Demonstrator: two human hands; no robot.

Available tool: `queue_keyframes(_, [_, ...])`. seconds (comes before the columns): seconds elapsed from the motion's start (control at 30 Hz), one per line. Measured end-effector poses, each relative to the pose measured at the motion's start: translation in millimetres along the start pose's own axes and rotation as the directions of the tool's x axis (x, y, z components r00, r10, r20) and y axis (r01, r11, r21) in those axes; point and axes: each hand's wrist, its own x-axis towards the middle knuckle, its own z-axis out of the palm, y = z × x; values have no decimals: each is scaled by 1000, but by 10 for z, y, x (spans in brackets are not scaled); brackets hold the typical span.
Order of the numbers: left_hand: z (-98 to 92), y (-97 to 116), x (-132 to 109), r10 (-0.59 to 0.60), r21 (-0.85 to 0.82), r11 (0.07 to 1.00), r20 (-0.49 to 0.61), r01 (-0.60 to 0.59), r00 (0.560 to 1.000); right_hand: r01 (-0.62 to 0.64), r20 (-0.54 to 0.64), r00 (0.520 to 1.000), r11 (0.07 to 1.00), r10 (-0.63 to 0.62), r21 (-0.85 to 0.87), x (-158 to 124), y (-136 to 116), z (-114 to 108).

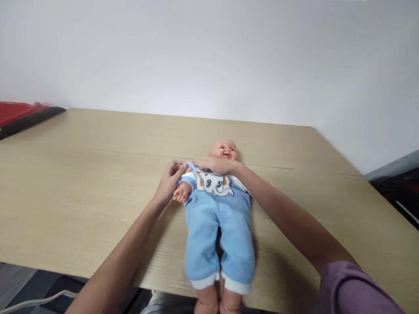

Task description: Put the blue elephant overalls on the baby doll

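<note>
The baby doll (pixel 218 218) lies face-up at centre frame on the wooden table (pixel 81 174), its feet past the near edge. The left hand (pixel 170 178) is closed, pinching the doll's shoulder fabric. The right hand (pixel 214 165) lies across the collar and hides the neck; I cannot tell whether it grips. A red-and-black object (pixel 19 114) sits at upper left. The doll wears a blue fleece romper with an elephant print on the chest.

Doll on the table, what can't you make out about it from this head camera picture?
1. Feet of the doll: cut off by the bottom edge of the head view.
2. Its neck and collar: covered by the right hand.
3. Its arm on the picture's right: hidden under the right forearm.
4. Grip of the left hand at the shoulder: curled fingers hide what they pinch, if anything.
</note>
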Motion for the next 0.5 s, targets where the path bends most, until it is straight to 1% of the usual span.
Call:
queue_keyframes(0.07, [-71, 119, -67, -59, 61, 997, 60, 56, 996, -11, 5, 1000, 996, 11, 93, -44, -35, -40])
queue_keyframes(0.1, [-109, 184, -114, -95, 109, 990, 71, 87, 993, -21, -6, 1000, 988, 23, 154, -64, -56, -50])
queue_keyframes(0.17, [-173, 303, -212, -186, 204, 965, 86, 165, 979, -82, -22, 996, 969, 89, 233, -94, -113, -54])
queue_keyframes(0.2, [-194, 348, -256, -245, 247, 946, 110, 212, 963, -135, -34, 989, 962, 147, 237, -104, -153, -49])
queue_keyframes(0.27, [-211, 394, -328, -362, 321, 901, 184, 292, 914, -257, -81, 959, 953, 272, 161, -116, -259, -31])
queue_keyframes(0.3, [-208, 395, -356, -403, 351, 882, 218, 314, 889, -309, -108, 941, 946, 320, 101, -119, -324, -17])
queue_keyframes(0.33, [-199, 385, -379, -421, 378, 870, 241, 315, 874, -343, -130, 929, 938, 346, 46, -120, -394, -2])
queue_keyframes(0.37, [-185, 369, -397, -413, 408, 864, 244, 293, 878, -360, -141, 923, 933, 358, 12, -118, -466, 15])
queue_keyframes(0.4, [-169, 351, -414, -380, 446, 859, 227, 251, 897, -369, -144, 920, 929, 365, -4, -110, -537, 32])
queue_keyframes(0.47, [-135, 333, -446, -258, 537, 835, 188, 120, 948, -366, -150, 921, 930, 360, -20, -71, -653, 61])
queue_keyframes(0.5, [-120, 339, -466, -183, 578, 815, 186, 43, 965, -358, -159, 924, 933, 348, -36, -37, -690, 69])
